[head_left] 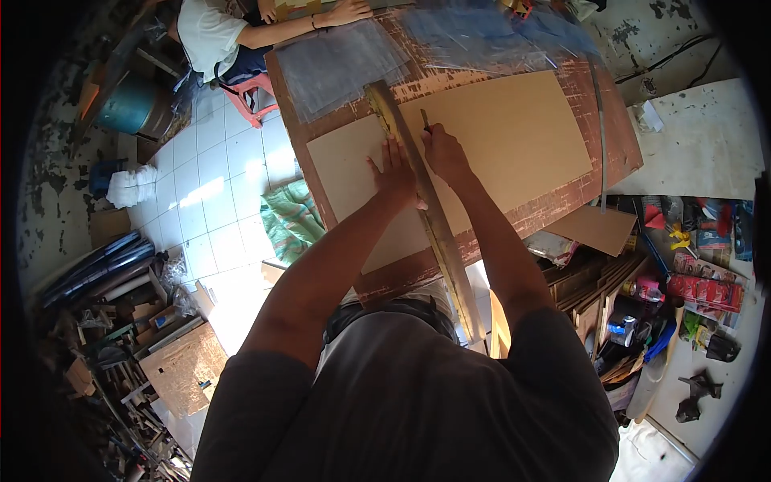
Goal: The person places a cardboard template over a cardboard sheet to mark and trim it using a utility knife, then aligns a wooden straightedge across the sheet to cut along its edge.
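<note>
A large brown cardboard sheet lies on the worn reddish work table. Across it runs a long straightedge, its near end reaching past the table's front edge toward my body. My left hand presses down at the left side of this bar, fingers spread and lying flat, over the greyer part of the sheet. Just right of the bar, my right hand is closed around a slim cutter knife. The blade tip is too small to make out.
Clear plastic sheets cover the table's far side, where another person's arm rests. A red stool and a green sack stand left of the table. Stacked boards lie at right; scrap piles at lower left.
</note>
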`<state>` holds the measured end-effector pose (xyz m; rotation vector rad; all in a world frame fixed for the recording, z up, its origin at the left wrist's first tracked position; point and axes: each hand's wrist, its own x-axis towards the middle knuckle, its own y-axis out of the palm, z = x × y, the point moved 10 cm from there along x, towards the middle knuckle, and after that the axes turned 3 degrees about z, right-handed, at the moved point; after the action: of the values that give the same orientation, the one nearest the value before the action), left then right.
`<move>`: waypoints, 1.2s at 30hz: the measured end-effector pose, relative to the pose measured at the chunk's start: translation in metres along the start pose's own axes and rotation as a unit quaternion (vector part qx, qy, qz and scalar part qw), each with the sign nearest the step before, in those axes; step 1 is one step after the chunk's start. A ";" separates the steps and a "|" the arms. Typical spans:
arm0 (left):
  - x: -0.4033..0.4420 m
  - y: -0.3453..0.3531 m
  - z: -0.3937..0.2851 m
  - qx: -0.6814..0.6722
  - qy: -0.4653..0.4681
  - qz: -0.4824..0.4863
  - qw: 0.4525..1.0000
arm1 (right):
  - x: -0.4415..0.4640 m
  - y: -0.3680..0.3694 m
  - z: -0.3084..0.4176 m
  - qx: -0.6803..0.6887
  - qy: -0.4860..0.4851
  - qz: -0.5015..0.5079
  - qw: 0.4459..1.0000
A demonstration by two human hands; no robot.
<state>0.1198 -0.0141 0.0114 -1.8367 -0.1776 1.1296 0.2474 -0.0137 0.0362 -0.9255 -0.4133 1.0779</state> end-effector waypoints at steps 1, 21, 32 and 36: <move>0.000 -0.002 0.001 0.000 -0.003 -0.001 1.000 | 0.013 -0.001 0.014 0.001 -0.003 0.000 1.000; -0.002 -0.004 -0.002 -0.015 0.002 -0.023 1.000 | 0.043 0.023 0.047 -0.085 -0.004 0.125 0.989; -0.002 -0.001 -0.002 -0.029 -0.004 -0.007 1.000 | -0.023 0.027 0.005 -0.088 0.036 0.138 0.986; 0.001 0.001 0.001 -0.033 -0.003 -0.015 0.999 | -0.074 0.021 -0.008 -0.092 0.044 0.145 0.984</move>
<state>0.1195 -0.0133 0.0094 -1.8834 -0.2474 1.1193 0.2079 -0.0792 0.0253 -1.2197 -0.3141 1.2719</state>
